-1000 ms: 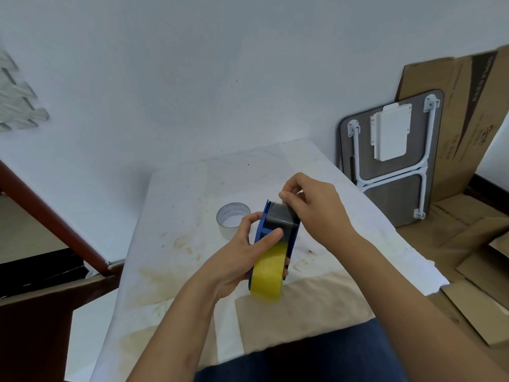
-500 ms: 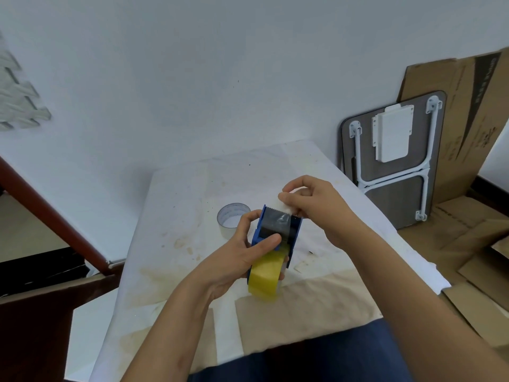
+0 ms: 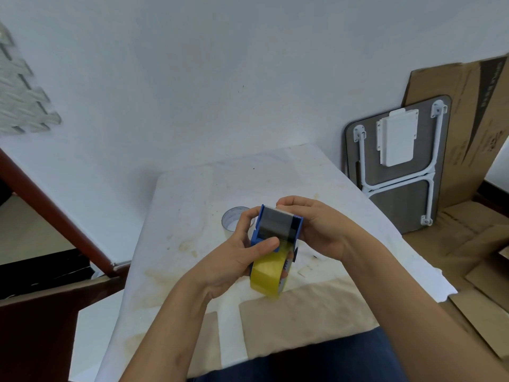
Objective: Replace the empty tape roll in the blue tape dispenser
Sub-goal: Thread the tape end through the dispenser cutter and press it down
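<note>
Yellow tape (image 3: 268, 274) already sits in the blue dispenser (image 3: 278, 230), so the swap looks mostly done; the spent core (image 3: 234, 220) stands on the table (image 3: 179, 216) just beyond my left knuckles. What seems left is drawing the tape end up to the cutter. My left hand (image 3: 234, 260) is closed around the dispenser, thumb across its near side above the roll, fingers behind. My right hand (image 3: 319, 230) is curled against the far top edge, fingertips (image 3: 283, 206) pinched there; whether they hold the tape end I cannot tell.
</note>
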Available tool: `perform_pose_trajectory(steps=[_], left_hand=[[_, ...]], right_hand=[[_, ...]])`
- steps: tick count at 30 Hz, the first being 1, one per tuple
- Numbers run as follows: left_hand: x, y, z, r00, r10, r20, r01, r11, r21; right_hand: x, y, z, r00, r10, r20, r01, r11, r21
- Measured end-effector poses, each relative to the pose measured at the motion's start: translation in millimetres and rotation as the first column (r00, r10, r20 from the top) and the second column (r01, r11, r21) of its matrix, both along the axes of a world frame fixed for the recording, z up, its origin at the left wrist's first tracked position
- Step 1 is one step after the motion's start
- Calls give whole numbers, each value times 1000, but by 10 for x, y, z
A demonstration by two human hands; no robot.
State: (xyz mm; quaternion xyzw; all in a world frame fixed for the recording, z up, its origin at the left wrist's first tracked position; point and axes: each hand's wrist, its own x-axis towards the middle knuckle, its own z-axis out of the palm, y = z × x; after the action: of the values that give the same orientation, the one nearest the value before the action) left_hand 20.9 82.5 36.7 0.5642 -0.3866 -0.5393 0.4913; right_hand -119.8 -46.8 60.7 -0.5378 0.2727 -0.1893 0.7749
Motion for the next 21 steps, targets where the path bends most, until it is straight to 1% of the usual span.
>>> perform_pose_trajectory(steps=[2, 5, 10, 12, 16, 18, 21], left_hand=[[-19, -4, 23, 1000, 0, -19, 0, 1000, 1], [-15, -5, 44, 1000, -13, -16, 13, 1000, 2], [-22, -21, 67, 998, -14, -65, 15, 1000, 0], [3, -12, 77, 992, -31, -122, 29, 999, -16], [66, -19, 126, 961, -77, -267, 62, 996, -61], [55, -38, 141, 951, -47, -305, 33, 998, -50], [30, -71, 165, 941, 52, -336, -51, 999, 9]], right_hand=[[-11, 5, -15, 1000, 22, 20, -23, 998, 61], [-23, 16, -38, 999, 37, 29, -39, 995, 89], [-7, 6, -73, 999, -15, 38, 10, 990, 138], [8, 5, -100, 999, -26, 43, 20, 993, 119], [14, -13, -99, 994, -1, 108, -5, 998, 56], [32, -25, -83, 993, -29, 115, 28, 1000, 10], [57, 3, -67, 992, -62, 113, 71, 995, -76]])
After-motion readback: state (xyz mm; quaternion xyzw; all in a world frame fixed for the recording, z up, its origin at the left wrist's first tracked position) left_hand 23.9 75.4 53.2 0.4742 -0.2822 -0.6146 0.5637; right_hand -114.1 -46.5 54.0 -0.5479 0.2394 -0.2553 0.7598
